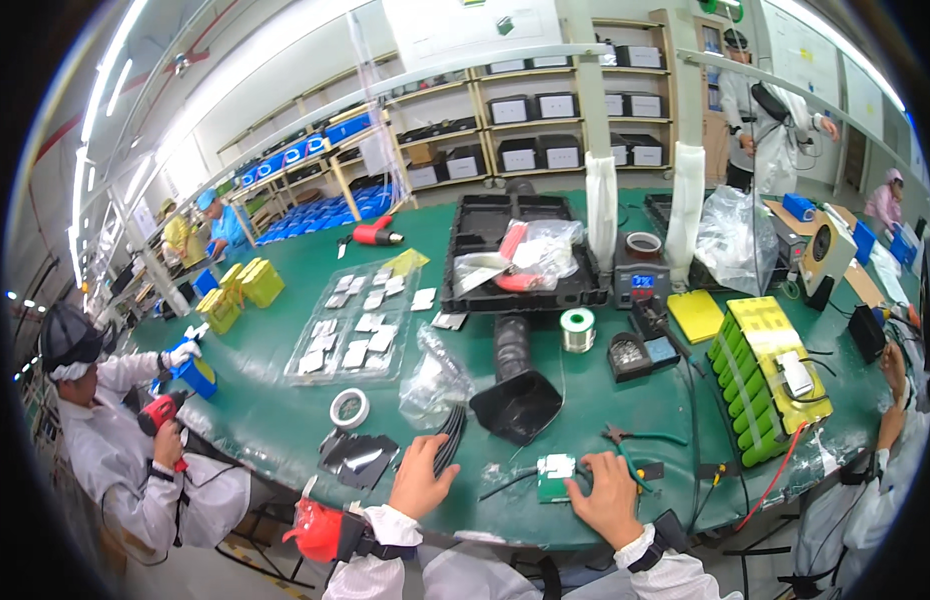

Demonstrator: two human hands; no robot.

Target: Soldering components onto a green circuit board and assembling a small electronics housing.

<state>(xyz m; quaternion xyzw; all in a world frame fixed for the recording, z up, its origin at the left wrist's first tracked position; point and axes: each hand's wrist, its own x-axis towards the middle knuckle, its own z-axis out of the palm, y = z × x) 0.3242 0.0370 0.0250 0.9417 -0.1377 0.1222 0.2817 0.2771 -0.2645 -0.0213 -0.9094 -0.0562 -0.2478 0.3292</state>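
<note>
My left hand (pixel 421 480) rests on the green table near its front edge, fingers curled on a bundle of black cables (pixel 451 437) that runs up and to the right. My right hand (pixel 607 494) lies to the right of a small green circuit board (pixel 556 476) with a white part on top, fingertips touching its right edge. A thin black wire runs left from the board. Both forearms wear white sleeves with black wrist straps.
A black funnel-shaped duct (pixel 515 390), clear plastic bag (pixel 433 385), tape roll (pixel 350 408), solder spool (pixel 577 329) and pliers (pixel 630 436) lie ahead. A green battery pack (pixel 767 378) sits right. A black tray (pixel 515 250) sits farther back. A person with a red tool (pixel 163 412) sits left.
</note>
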